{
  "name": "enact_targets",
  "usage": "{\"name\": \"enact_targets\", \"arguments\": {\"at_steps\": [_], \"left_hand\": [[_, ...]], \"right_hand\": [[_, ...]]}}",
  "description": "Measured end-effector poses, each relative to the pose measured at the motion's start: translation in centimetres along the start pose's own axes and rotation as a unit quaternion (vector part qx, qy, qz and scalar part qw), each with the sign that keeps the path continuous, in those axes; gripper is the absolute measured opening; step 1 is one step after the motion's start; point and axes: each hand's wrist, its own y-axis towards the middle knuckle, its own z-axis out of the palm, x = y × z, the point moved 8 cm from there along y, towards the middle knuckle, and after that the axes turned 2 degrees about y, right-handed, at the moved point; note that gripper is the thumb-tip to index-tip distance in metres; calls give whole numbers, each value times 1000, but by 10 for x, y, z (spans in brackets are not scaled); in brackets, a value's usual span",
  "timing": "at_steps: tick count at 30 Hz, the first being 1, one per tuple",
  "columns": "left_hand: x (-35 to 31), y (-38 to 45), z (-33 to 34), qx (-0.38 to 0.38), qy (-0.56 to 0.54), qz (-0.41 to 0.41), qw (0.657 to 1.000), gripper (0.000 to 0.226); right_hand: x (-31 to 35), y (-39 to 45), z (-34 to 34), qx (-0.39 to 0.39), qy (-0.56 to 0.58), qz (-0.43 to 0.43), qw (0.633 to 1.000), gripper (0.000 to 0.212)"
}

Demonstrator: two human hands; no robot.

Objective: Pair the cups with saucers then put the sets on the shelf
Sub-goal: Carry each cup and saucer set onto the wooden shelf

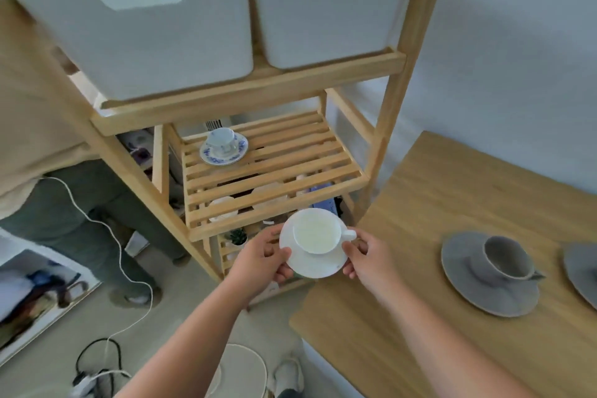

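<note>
White cup (318,233), two hands, three saucers

The wooden shelf unit (258,97) had slatted levels. Top level in view carried two white bins (139,29) side by side, touching or nearly so. The slatted middle shelf (290,168) had just one set on it, a blue-patterned cup (221,138) sitting on its matching saucer (240,147) toward the back left corner. Lower down, a few things showed through the slats but too blurry to name, apart from a small green plant (238,235). To the right, the wooden table (420,317) held a grey cup (505,257) on a grey saucer (478,294), plus the edge of another grey saucer (581,268) at the frame edge.
</note>
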Motion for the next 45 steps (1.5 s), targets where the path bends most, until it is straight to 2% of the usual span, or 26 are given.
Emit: {"name": "enact_targets", "arguments": {"at_steps": [3, 9, 18, 28, 32, 38, 42, 45], "left_hand": [[9, 24, -41, -23, -9, -17, 1000, 48], [44, 71, -95, -18, 12, -55, 998, 78], [57, 122, -132, -93, 27, -73, 993, 57], [72, 155, -146, -168, 86, -62, 980, 49], [72, 160, -152, -198, 99, -49, 974, 46], [73, 161, -153, -210, 105, -78, 969, 43], [67, 143, -144, -204, 46, -77, 975, 50], [61, 118, -122, -179, 40, -91, 979, 64]], "right_hand": [[17, 39, 45, 29, -23, -5, 999, 32], [48, 95, 116, 83, -64, -25, 994, 28], [57, 155, 177, 97, -113, 21, 989, 27], [48, 182, 204, 81, -61, 49, 994, 20], [50, 187, 209, 73, -65, 52, 994, 21], [53, 190, 215, 70, -85, 59, 992, 25], [53, 180, 209, 72, -73, 63, 993, 37], [45, 155, 188, 76, -16, 91, 993, 38]]}}
